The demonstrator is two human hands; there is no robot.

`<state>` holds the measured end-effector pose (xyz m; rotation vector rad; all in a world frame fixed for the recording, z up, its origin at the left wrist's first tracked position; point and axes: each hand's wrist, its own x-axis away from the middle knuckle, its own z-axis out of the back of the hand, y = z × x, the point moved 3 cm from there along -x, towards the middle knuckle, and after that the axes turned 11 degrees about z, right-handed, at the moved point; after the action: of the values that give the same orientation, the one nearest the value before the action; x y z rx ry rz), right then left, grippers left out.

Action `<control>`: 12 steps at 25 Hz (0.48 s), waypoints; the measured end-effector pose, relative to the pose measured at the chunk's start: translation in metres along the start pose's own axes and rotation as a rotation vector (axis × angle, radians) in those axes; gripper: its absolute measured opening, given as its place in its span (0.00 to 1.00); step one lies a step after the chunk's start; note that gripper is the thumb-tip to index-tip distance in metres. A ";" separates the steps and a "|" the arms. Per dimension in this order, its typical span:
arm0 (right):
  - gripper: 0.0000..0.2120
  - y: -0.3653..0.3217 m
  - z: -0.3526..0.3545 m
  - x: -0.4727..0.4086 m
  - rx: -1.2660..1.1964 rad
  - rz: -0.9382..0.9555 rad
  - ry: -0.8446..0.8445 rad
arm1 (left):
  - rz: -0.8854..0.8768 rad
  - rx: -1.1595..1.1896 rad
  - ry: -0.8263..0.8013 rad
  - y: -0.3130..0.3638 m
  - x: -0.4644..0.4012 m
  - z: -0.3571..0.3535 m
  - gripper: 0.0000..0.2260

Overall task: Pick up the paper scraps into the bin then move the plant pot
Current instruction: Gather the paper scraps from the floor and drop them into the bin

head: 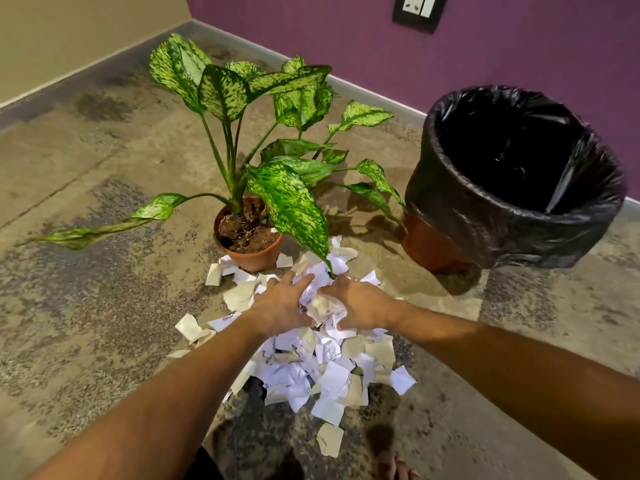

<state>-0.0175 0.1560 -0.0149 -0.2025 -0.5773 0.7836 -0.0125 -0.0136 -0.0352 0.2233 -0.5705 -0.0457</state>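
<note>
A heap of white and beige paper scraps lies on the floor just in front of a terracotta plant pot holding a tall plant with speckled green leaves. My left hand and my right hand are pressed together into the far part of the heap, fingers curled around a bunch of scraps between them. The bin, lined with a black plastic bag, stands to the right of the plant with its mouth open and dark inside.
A purple wall with a grey skirting runs behind the plant and bin; a beige wall meets it at the far left corner. A wall socket sits high on the purple wall. Long leaves droop left and over the scraps. Mottled floor surrounds everything.
</note>
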 end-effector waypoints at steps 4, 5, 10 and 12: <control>0.20 -0.003 0.002 -0.003 0.014 -0.023 0.093 | -0.063 -0.034 0.037 0.003 0.003 0.001 0.31; 0.17 -0.003 0.002 -0.004 0.025 -0.028 0.108 | -0.072 -0.036 0.034 0.002 0.003 0.001 0.27; 0.21 -0.004 -0.003 -0.001 -0.031 -0.059 0.184 | -0.086 -0.031 0.116 0.003 0.005 0.006 0.15; 0.23 -0.006 -0.006 -0.001 -0.006 -0.062 0.154 | -0.074 -0.013 0.153 0.006 0.006 0.011 0.14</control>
<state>-0.0110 0.1516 -0.0177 -0.2472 -0.4388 0.6993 -0.0130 -0.0105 -0.0217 0.2333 -0.4097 -0.1026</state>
